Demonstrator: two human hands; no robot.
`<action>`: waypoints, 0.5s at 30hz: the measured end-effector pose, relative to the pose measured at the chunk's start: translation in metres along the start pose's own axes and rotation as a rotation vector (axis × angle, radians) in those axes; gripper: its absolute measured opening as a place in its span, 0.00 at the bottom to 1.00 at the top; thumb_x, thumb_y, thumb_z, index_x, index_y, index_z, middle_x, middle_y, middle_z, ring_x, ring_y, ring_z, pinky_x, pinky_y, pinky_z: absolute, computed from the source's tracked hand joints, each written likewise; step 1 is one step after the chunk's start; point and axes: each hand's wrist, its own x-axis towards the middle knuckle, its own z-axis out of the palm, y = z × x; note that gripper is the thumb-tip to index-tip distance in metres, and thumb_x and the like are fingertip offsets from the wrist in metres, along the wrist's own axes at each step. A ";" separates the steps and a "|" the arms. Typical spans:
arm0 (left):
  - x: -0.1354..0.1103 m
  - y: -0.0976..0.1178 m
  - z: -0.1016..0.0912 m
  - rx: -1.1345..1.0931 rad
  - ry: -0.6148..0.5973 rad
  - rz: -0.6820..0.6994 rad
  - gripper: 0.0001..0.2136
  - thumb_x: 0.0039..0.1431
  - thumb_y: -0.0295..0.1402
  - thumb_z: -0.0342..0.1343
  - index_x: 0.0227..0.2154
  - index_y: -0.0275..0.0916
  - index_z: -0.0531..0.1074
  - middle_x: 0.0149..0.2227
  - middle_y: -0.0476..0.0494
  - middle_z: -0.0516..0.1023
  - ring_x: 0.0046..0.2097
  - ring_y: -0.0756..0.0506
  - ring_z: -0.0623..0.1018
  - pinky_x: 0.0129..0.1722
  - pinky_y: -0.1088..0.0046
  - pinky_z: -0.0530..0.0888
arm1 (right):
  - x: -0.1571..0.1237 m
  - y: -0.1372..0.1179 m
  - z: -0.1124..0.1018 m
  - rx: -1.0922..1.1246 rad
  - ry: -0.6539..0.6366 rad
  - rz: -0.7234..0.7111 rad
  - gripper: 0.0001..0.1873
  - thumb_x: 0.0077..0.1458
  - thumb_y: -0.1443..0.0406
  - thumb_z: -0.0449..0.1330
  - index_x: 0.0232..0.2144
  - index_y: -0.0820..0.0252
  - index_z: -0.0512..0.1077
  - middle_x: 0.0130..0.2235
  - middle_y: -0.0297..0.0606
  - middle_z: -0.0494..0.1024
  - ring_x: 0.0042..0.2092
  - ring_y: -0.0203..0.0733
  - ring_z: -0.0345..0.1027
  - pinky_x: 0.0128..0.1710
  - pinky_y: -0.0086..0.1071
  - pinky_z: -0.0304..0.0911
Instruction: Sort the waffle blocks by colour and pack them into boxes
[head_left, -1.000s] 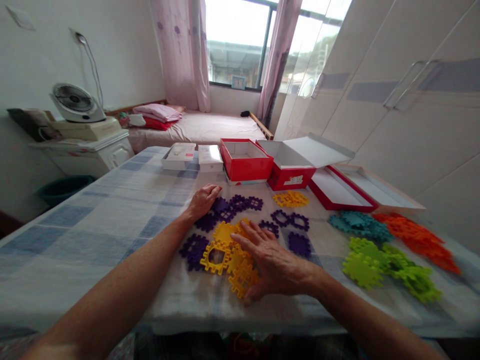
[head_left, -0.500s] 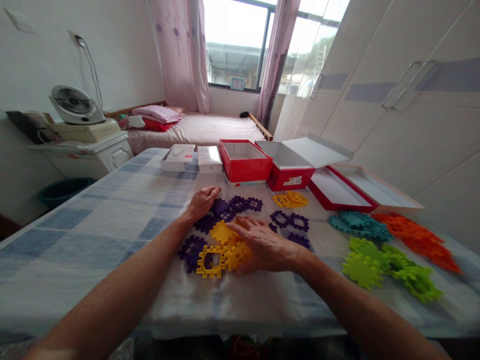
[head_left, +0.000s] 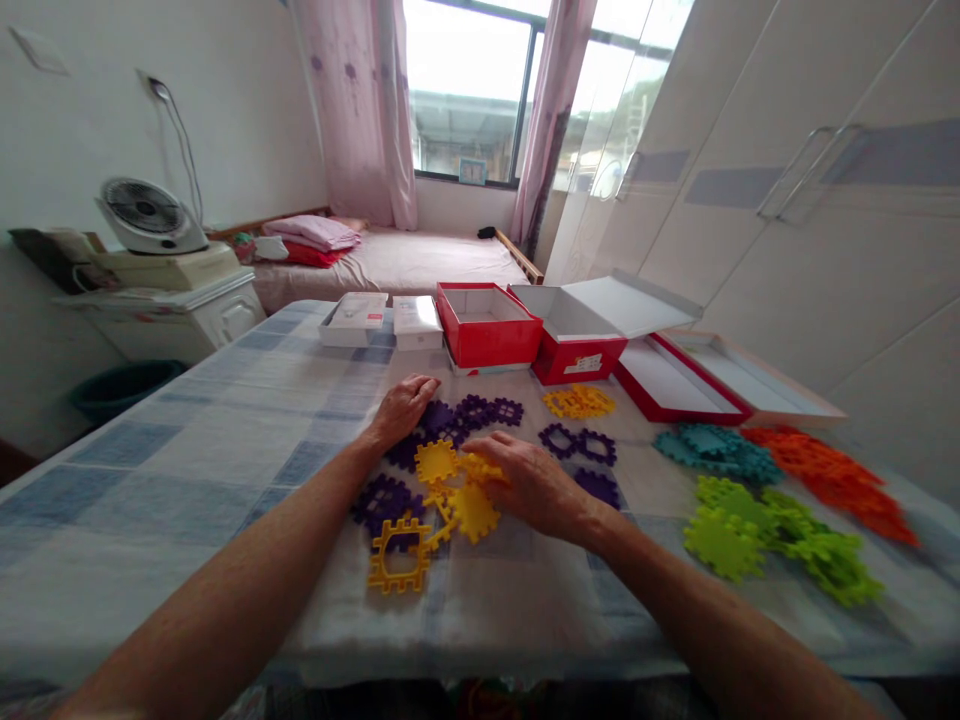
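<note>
My right hand (head_left: 536,487) is closed over yellow interlocking plastic pieces (head_left: 480,467), its thumb side hidden behind the hand. Just left of it lie more yellow pieces, among them a solid notched square (head_left: 436,461), another solid one (head_left: 476,512) and an open frame (head_left: 400,556) nearest me. My left hand (head_left: 403,408) lies on the far left edge of a pile of purple interlocking pieces (head_left: 476,410), fingers stretched forward and together. Other purple pieces (head_left: 384,503) lie partly beneath the yellow ones, and a purple pair of frames (head_left: 577,443) sits beyond my right hand.
At the back stand white boxes (head_left: 418,322), a red box (head_left: 491,340), a red box with raised lid (head_left: 577,358) and shallow trays (head_left: 679,385). A yellow pile (head_left: 579,401) lies before them. To the right are teal (head_left: 716,455), orange (head_left: 832,480) and green (head_left: 780,530) piles.
The yellow pieces have spread apart; the open frame has slid toward me and left. My right hand has lifted its grip to the far right pieces. My left hand stays put.
</note>
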 end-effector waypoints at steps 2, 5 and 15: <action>0.000 -0.001 0.000 -0.003 -0.002 -0.005 0.21 0.59 0.43 0.40 0.39 0.37 0.75 0.43 0.41 0.77 0.46 0.44 0.74 0.49 0.70 0.67 | 0.001 0.002 0.002 0.048 0.049 0.016 0.24 0.50 0.72 0.55 0.51 0.58 0.66 0.47 0.40 0.72 0.45 0.40 0.68 0.47 0.34 0.62; 0.000 -0.002 0.000 -0.008 -0.007 -0.004 0.21 0.59 0.44 0.40 0.39 0.38 0.75 0.43 0.41 0.77 0.46 0.44 0.74 0.49 0.70 0.67 | 0.001 0.002 -0.004 0.124 0.147 0.043 0.27 0.47 0.74 0.54 0.51 0.59 0.66 0.49 0.41 0.72 0.48 0.40 0.67 0.50 0.33 0.61; 0.000 -0.001 -0.001 -0.007 -0.010 -0.002 0.23 0.59 0.46 0.40 0.40 0.37 0.75 0.43 0.40 0.78 0.46 0.43 0.75 0.49 0.68 0.67 | -0.016 0.103 -0.085 -0.122 0.461 0.591 0.29 0.45 0.68 0.57 0.53 0.62 0.64 0.47 0.44 0.74 0.46 0.45 0.70 0.47 0.35 0.62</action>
